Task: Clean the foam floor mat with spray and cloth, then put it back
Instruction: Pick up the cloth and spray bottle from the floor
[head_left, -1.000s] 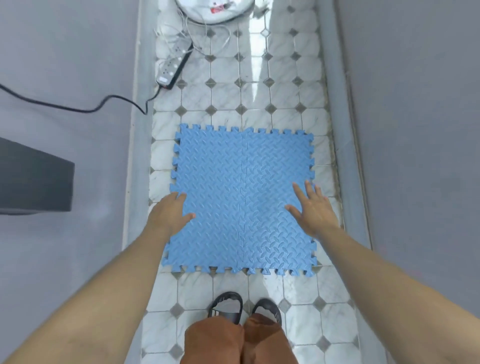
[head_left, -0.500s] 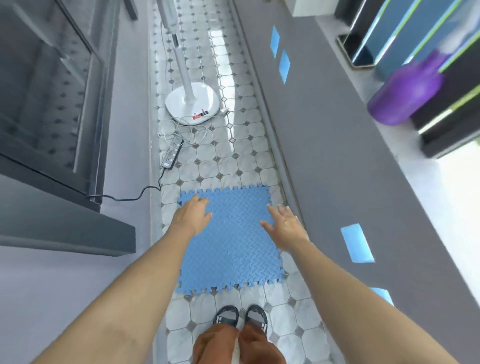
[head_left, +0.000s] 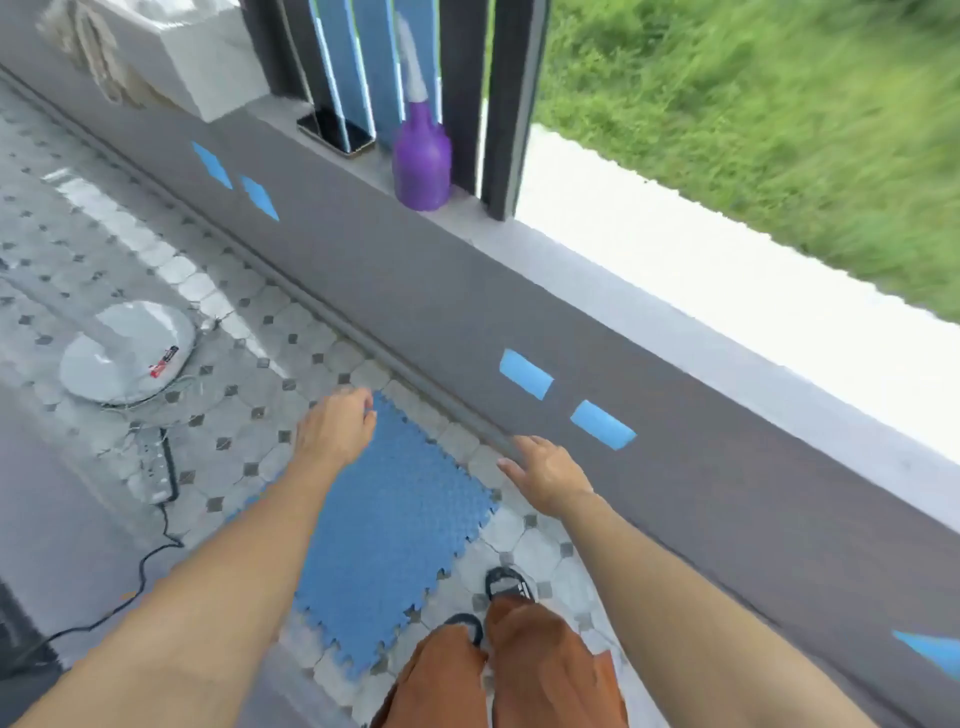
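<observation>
A: Foam mat (head_left: 395, 525): blue, flat on the tiled floor (head_left: 249, 332), just beside the low grey wall (head_left: 571, 322). Feet at its near corner.

B: Hands?

A: Both empty. Left hand (head_left: 337, 428) over the mat's far corner, fingers loosely curled, gripping nothing. Whether it touches the foam, cannot tell. Right hand (head_left: 550, 473) off the mat's right edge, near the wall, fingers spread and relaxed.

B: Spray?

A: Purple spray bottle (head_left: 421, 156) upright on the wall ledge, well apart from both hands. No cloth in view.

B: Step?

A: Looks like the very start, with the mat untouched by spray. Next move likely calls for a reach up to the ledge, right hand nearer, wrapping the bottle's body. Fan base (head_left: 127, 353) and power strip (head_left: 156, 462) lie left; keep spray aimed away.
</observation>
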